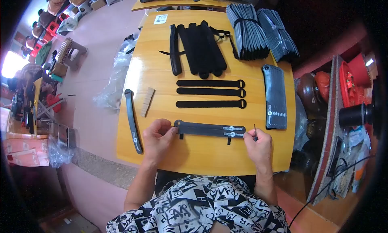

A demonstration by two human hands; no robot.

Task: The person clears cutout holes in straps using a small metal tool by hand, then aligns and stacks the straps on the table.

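Grey straps (202,129) lie paired at six o'clock on the table (202,160), left hand (158,136) pinching one end, right hand (258,147) clamped on a small dark tool (255,132). Three black straps (210,91) lie loose mid-table; one-o'clock bundles (248,39) are banded.

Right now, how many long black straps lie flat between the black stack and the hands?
3: the top strap, the middle strap close below it, and the bottom strap across a wider gap. None looks hidden.

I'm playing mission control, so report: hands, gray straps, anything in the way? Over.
Left hand at left end of gray straps. Right hand at right end, holding thin tool. Gray straps side by side. Black straps beyond, not in the way.
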